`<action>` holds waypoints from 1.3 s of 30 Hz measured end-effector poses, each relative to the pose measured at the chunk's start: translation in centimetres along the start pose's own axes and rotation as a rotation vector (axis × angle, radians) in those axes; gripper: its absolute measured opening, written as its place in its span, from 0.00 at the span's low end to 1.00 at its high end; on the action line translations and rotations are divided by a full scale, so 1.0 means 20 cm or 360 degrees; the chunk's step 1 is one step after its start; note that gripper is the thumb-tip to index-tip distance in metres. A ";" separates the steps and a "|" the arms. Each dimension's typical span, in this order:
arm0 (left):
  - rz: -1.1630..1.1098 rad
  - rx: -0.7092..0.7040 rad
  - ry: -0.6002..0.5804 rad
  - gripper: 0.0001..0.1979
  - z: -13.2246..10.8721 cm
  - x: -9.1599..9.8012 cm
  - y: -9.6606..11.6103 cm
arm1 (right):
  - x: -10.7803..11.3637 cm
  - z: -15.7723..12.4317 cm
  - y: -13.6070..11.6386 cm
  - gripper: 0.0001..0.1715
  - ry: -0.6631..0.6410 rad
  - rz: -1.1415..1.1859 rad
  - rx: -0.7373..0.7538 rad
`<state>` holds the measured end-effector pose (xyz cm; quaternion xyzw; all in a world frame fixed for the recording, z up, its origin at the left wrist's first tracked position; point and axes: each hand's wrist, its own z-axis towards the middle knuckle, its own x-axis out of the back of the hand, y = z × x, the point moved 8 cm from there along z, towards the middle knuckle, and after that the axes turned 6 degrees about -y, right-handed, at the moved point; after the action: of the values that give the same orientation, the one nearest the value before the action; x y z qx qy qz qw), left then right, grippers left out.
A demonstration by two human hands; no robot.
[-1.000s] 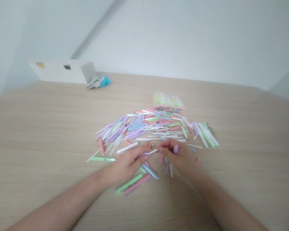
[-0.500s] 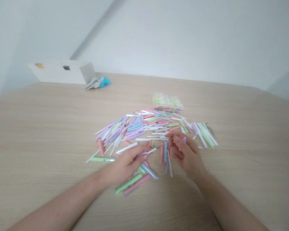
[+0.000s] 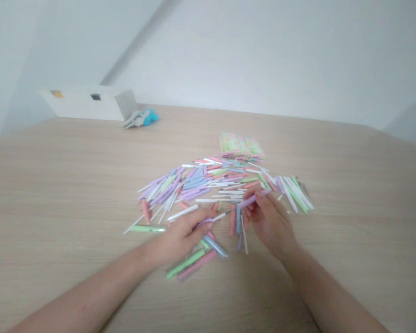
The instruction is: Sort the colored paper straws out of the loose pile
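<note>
A wide heap of pastel pen parts [image 3: 208,182] in purple, pink, green, blue and white lies spread on the wooden table [image 3: 55,185]. My left hand [image 3: 185,235] rests at the heap's near edge, fingers closed on a thin white refill with a purple piece [image 3: 217,218]. My right hand [image 3: 270,219] is beside it on the right, pinching a purple pen barrel [image 3: 251,200] that points left and up toward the heap. Green, pink and blue pens [image 3: 194,260] lie under and just in front of my left hand.
Colourful flat packs [image 3: 241,146] are stacked behind the heap. A white box [image 3: 90,102] stands at the far left of the table, with a grey and blue cloth [image 3: 140,118] next to it. A white wall rises behind the table.
My right hand moved away from my left hand, up to the heap, and now holds a purple barrel out at its fingertips. My left hand stayed put.
</note>
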<state>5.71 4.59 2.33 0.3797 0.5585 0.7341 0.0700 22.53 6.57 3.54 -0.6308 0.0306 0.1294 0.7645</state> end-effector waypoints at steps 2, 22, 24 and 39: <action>0.0001 -0.0003 0.0001 0.18 0.00 0.00 0.00 | 0.00 0.00 0.01 0.12 -0.0025 -0.0005 -0.0026; 0.0042 -0.0028 -0.0051 0.14 0.00 0.00 0.03 | -0.08 -0.02 0.06 0.12 -0.0262 -0.0215 -0.0151; 0.0047 -0.0025 -0.0067 0.13 0.00 0.00 0.03 | -0.09 -0.03 0.07 0.11 -0.0318 -0.0319 -0.0155; 0.0134 -0.0077 0.0042 0.15 0.00 0.03 0.02 | -0.12 -0.04 0.07 0.11 -0.0464 -0.0592 -0.0257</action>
<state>5.38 4.68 2.86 0.3913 0.5250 0.7547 0.0406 19.99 5.58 2.48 -0.6592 -0.2072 0.0780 0.7186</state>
